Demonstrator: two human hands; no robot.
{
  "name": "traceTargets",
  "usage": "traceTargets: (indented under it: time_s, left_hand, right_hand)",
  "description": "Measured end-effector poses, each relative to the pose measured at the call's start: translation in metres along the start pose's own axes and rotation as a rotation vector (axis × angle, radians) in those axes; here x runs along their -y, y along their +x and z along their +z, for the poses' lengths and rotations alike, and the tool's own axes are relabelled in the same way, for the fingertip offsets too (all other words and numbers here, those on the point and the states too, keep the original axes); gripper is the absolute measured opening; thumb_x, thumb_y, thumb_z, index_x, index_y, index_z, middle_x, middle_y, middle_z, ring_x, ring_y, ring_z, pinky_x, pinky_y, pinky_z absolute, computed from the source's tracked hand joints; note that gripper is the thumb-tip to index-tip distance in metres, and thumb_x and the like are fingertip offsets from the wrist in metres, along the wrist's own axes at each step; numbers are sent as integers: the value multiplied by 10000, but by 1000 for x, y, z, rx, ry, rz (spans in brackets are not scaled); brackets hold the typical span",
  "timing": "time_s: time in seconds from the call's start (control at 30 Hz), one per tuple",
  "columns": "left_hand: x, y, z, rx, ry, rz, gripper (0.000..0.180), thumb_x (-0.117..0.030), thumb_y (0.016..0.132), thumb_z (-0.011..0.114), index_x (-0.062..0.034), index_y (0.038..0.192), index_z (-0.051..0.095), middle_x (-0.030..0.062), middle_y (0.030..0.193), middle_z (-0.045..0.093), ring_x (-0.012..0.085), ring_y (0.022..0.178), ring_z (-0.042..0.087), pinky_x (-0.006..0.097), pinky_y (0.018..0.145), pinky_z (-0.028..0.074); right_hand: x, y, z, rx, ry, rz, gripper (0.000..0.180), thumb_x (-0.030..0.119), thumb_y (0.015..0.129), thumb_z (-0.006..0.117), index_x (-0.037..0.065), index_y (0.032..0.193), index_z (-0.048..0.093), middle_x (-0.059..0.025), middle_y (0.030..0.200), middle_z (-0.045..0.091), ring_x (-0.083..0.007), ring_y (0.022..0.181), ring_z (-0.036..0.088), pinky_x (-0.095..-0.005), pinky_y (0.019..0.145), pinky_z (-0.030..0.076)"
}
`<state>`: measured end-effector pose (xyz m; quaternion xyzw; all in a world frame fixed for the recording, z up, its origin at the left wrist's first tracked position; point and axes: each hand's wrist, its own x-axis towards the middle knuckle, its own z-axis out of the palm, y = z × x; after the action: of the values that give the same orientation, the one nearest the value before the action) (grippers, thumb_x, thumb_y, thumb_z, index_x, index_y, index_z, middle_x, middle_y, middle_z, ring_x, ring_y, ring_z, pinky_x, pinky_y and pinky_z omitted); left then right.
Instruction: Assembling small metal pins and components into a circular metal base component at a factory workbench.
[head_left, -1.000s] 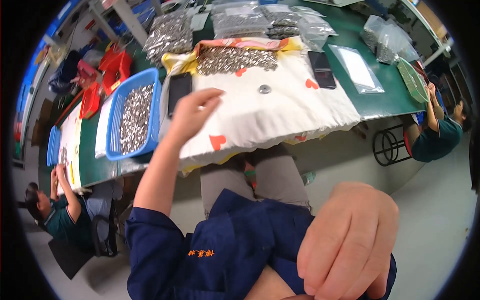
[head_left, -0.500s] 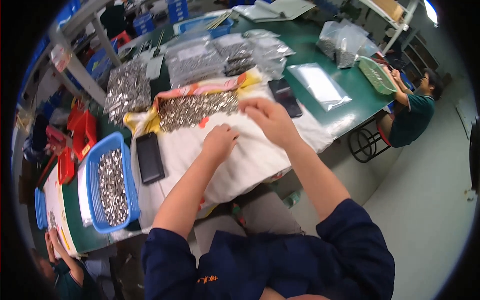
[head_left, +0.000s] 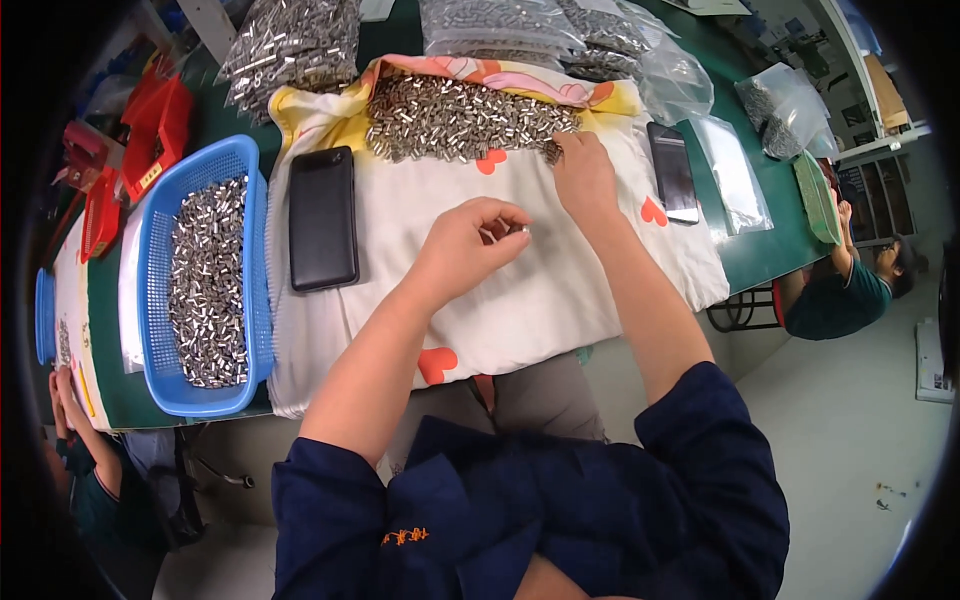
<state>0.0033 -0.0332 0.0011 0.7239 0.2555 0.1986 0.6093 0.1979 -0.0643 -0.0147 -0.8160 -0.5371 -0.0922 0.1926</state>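
Head view: left hand (head_left: pixel 470 245) pinches one small silvery metal tube (head_left: pixel 521 231); right hand (head_left: pixel 583 172), fingers curled, rakes the loose pile of tubes (head_left: pixel 460 115) at twelve o'clock on the white cloth (head_left: pixel 560 290). Light, stiff, likely slippery: best pinched mid-length.

Pile of metal pieces (head_left: pixel 465 118) on the cloth (head_left: pixel 540 290), touching right hand (head_left: pixel 583 178), behind left hand (head_left: pixel 470 245). Phone (head_left: pixel 322 218) left of left hand; basket (head_left: pixel 252 210) further left on the counter (head_left: pixel 770 250). Second phone (head_left: pixel 674 172) just right of right hand.
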Motion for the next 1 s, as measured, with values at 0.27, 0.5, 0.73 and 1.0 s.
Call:
traceTargets:
  time_s: [0.27,0.5,0.73,1.0]
  left_hand:
    - [1,13,-18,27,-715,-266,207,-126,795,595,-68,993,581,-27,835,578,54,722,520,210,650,422]
    - [0,15,-28,-36,-719,-250,251,-69,778,608,-48,1024,566,-5,871,586,65,760,538,210,672,435]
    - [6,19,-30,-62,-680,-125,313,-1,756,608,-24,1064,559,33,888,597,93,775,558,222,697,465]
    - [5,19,-28,-69,-543,-87,321,16,745,616,-4,1061,563,47,903,604,93,795,561,218,713,470]
  right_hand:
    - [22,5,7,-72,251,-112,169,35,722,544,44,879,608,-141,851,575,-296,801,550,-359,725,442]
    - [18,8,-13,-23,620,114,132,28,757,543,38,868,614,-82,796,604,-165,707,566,-265,643,450]
    - [32,-11,-32,446,1361,64,117,36,773,560,8,878,605,-2,788,590,-58,696,522,-195,623,425]
    - [38,-17,-37,283,974,-130,105,46,729,589,19,827,618,-38,773,604,-110,659,551,-227,604,451]
